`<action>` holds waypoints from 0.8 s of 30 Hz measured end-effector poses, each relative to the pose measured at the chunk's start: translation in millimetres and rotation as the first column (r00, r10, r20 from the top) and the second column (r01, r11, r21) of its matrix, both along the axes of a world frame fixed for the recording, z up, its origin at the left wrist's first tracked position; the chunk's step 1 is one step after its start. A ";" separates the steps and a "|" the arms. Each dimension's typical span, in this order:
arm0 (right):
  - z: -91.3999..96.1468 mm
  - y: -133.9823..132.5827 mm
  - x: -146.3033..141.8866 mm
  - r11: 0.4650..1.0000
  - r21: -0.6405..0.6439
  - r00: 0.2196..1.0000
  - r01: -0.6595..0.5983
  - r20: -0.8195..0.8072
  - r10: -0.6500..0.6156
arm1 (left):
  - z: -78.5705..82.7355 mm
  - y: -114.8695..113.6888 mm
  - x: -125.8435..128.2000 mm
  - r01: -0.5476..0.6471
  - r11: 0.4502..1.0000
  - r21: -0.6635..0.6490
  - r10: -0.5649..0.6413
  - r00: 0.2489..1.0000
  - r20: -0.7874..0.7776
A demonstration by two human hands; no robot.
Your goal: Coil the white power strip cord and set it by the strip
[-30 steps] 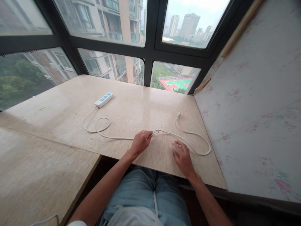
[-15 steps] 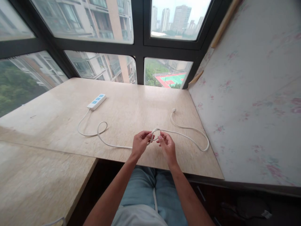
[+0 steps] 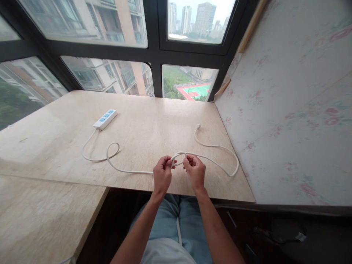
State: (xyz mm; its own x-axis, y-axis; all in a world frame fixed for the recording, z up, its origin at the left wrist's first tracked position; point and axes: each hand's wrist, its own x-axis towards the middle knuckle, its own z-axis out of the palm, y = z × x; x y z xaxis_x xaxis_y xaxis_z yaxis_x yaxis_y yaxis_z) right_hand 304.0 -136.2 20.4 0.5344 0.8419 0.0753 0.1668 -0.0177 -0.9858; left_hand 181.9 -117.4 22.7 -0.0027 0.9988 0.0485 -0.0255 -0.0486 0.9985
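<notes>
A white power cord [image 3: 132, 171] runs across the stone counter and crosses itself in a small loop between my hands. My left hand [image 3: 162, 172] pinches the loop's left side. On the right side of the loop, the fingertips of my right hand [image 3: 194, 169] are closed on the cord. To the left, the cord makes a loose curl and joins a white power strip [image 3: 105, 120] with blue socket faces. Its plug [image 3: 198, 126] lies at the other end, beyond my right hand, after a wide bend near the wall.
The beige counter [image 3: 148, 128] meets dark-framed windows [image 3: 154, 79] at the back and a flowered wall [image 3: 288, 110] on the right. Its front edge is close to my lap. A lower-left counter section [image 3: 49, 209] extends toward me.
The loop between my hands looks a little wider, and my right fingers have closed more tightly on the cord. The whole view has shifted slightly; strip and plug lie as before.
</notes>
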 end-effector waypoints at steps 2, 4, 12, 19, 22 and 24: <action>2.7 2.5 -4.1 1.000 0.003 0.999 0.031 -0.021 -0.031 | -2.8 -3.7 3.6 -0.093 0.995 0.030 0.092 0.996 0.007; 4.2 4.1 -7.8 0.999 -0.003 0.996 0.047 -0.071 -0.047 | -6.9 -4.9 5.0 -0.160 0.985 0.058 0.159 0.987 0.026; -2.4 1.0 -0.4 0.996 0.079 0.994 0.034 0.105 -0.042 | 6.5 3.8 -17.5 0.122 0.965 0.231 -0.052 0.957 -0.286; -0.9 -4.9 1.6 0.988 0.137 0.975 -0.076 0.220 0.044 | 38.0 18.5 -13.0 0.336 0.842 0.423 0.101 0.672 -0.734; 1.0 -5.7 2.3 0.994 0.101 0.986 -0.052 0.163 0.035 | 40.8 21.8 -12.0 0.381 0.811 0.444 0.163 0.582 -0.797; 3.8 -5.1 2.0 0.996 0.083 0.993 -0.016 0.119 0.006 | 39.7 20.9 -13.6 0.363 0.799 0.480 0.195 0.599 -0.777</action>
